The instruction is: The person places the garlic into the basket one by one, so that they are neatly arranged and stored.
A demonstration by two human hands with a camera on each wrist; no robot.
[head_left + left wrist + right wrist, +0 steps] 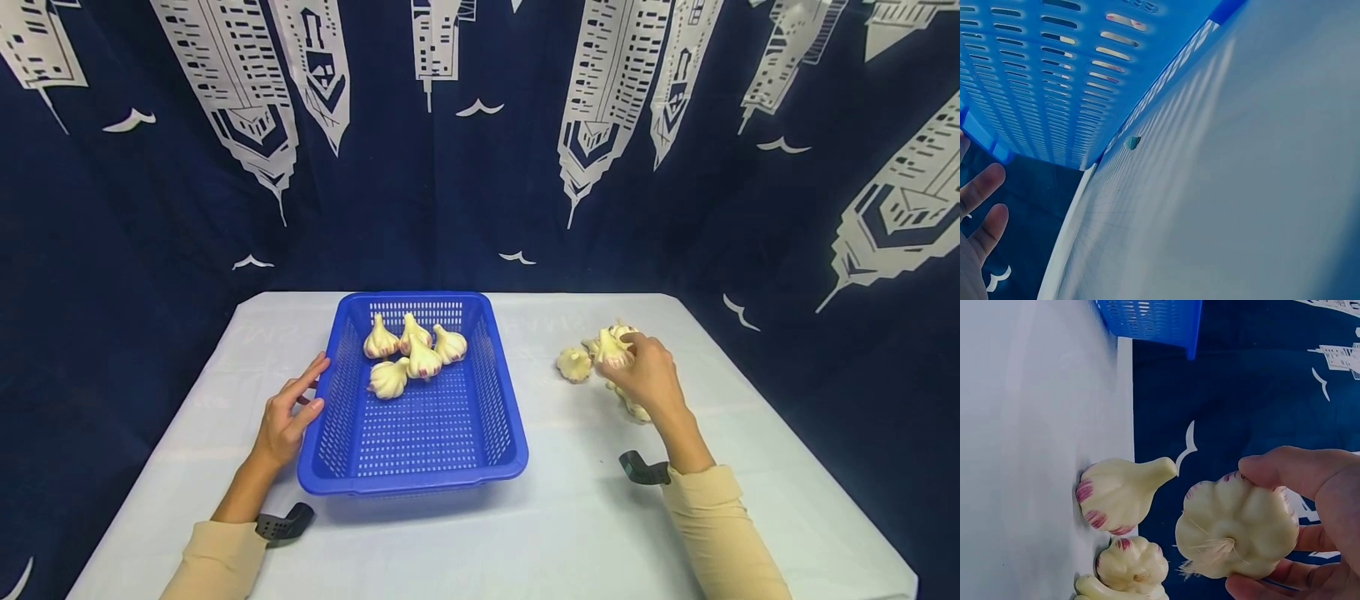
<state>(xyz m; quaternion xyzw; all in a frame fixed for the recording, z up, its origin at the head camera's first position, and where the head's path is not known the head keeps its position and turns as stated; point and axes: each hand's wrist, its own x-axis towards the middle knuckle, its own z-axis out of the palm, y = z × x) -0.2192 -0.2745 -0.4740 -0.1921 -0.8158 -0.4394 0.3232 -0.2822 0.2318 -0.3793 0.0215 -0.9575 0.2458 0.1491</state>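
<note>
My right hand holds a garlic bulb between thumb and fingers, its root tuft showing in the right wrist view. Close by on the table lie more bulbs: one garlic bulb to the left of the hand, others partly hidden behind and below it. In the right wrist view, an upright garlic bulb stands next to another bulb. My left hand rests against the left rim of a blue plastic basket, fingers fairly straight. Several garlic bulbs sit in the basket's far half.
A white-covered table carries everything. Behind it hangs a dark blue cloth printed with white buildings. In the left wrist view, a small greenish piece shows beside the basket wall. Dark bands with camera mounts sit on both wrists.
</note>
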